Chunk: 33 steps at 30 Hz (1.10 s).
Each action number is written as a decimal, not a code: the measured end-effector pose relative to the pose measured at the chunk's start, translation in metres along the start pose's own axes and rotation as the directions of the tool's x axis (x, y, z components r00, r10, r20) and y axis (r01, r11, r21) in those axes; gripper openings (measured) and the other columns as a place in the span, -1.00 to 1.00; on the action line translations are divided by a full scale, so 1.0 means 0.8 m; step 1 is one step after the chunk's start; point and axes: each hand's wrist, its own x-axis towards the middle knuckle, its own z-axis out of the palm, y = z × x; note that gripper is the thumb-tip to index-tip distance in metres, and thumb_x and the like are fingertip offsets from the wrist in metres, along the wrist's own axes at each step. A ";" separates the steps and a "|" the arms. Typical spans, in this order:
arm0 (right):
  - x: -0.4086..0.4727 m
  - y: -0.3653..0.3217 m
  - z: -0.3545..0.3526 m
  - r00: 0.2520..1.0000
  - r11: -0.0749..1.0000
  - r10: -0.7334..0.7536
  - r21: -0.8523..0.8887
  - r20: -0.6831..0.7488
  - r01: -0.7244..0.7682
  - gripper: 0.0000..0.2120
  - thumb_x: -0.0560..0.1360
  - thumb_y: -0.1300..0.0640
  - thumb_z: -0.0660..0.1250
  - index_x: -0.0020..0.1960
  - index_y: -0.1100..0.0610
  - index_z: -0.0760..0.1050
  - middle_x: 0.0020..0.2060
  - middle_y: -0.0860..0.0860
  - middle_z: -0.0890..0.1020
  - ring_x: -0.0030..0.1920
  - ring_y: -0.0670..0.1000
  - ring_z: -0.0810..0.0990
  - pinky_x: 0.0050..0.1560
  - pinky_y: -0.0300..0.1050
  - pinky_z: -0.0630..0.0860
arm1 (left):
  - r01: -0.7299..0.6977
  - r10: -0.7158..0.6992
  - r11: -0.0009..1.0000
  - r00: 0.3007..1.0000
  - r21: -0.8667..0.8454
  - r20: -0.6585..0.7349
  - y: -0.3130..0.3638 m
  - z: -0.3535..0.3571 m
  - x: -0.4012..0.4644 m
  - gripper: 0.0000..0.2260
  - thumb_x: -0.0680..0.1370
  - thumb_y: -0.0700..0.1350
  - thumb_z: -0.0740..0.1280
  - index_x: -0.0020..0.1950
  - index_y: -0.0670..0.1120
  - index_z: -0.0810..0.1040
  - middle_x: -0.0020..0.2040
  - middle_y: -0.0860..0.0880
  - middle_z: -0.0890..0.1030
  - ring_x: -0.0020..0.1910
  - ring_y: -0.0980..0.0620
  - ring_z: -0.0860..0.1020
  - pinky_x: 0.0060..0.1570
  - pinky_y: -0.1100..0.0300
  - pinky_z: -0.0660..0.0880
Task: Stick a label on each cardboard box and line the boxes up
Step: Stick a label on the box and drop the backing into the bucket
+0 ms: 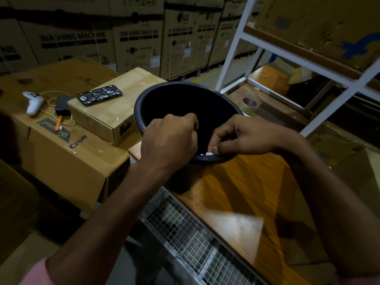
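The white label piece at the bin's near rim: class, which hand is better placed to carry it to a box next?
Probably the right hand: its fingertips already pinch the white label piece, while the left hand is curled over the dark bin.

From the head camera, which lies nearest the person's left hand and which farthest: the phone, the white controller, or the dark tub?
From the left hand:
1. Dark tub, right under the hand, which is at its rim.
2. Phone, up-left on the small cardboard box.
3. White controller, far left on the big box.
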 end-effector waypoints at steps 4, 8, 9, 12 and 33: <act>0.001 0.000 -0.001 1.000 1.000 0.009 0.002 0.022 -0.009 -0.85 0.57 0.28 0.36 0.00 0.12 0.69 -0.07 -0.06 0.73 -0.06 -0.15 0.66 -0.04 -0.34 0.53 | 0.010 -0.010 1.000 1.000 0.019 0.014 0.001 0.000 -0.001 -0.74 0.65 -0.05 0.20 0.29 0.00 0.57 -0.19 0.03 0.50 -0.27 0.02 0.44 -0.42 0.27 0.14; 0.002 -0.001 -0.002 1.000 1.000 0.006 0.006 0.022 -0.006 -0.80 0.60 0.26 0.30 -0.01 0.13 0.71 -0.07 0.00 0.73 -0.03 0.02 0.67 0.08 -0.04 0.56 | 0.011 -0.012 1.000 0.999 0.017 0.040 0.000 -0.001 0.000 -0.74 0.64 -0.05 0.20 0.28 0.00 0.56 -0.14 -0.04 0.62 -0.19 -0.09 0.59 -0.28 0.11 0.32; 0.001 -0.001 -0.003 1.000 1.000 0.012 0.020 0.020 -0.012 -0.76 0.62 0.24 0.26 -0.01 0.14 0.71 -0.07 0.01 0.73 -0.01 0.07 0.65 0.10 0.03 0.55 | 0.009 -0.010 1.000 0.999 0.015 0.043 0.000 0.000 0.000 -0.74 0.64 -0.05 0.20 0.28 0.00 0.56 -0.13 -0.05 0.63 -0.18 -0.10 0.59 -0.26 0.10 0.34; 0.002 -0.003 -0.001 1.000 0.999 0.025 0.029 0.008 -0.026 -0.69 0.66 0.20 0.19 -0.01 0.16 0.71 -0.05 -0.03 0.72 0.00 0.05 0.63 0.14 0.02 0.49 | -0.001 0.000 1.000 0.999 0.022 0.035 0.000 0.001 0.000 -0.74 0.64 -0.05 0.20 0.27 -0.01 0.57 -0.15 -0.06 0.63 -0.20 -0.11 0.60 -0.27 0.11 0.34; -0.033 0.030 0.033 0.633 0.974 -0.086 -0.198 -0.769 -0.109 -0.63 0.63 -0.06 0.17 0.31 0.10 0.54 0.17 0.02 0.60 0.18 -0.06 0.52 0.15 -0.14 0.45 | -0.218 0.218 0.976 0.975 0.007 -0.038 0.073 0.030 -0.013 -0.60 0.57 0.00 0.23 0.36 -0.14 0.51 0.41 -0.15 0.51 0.49 -0.18 0.32 0.39 -0.18 0.28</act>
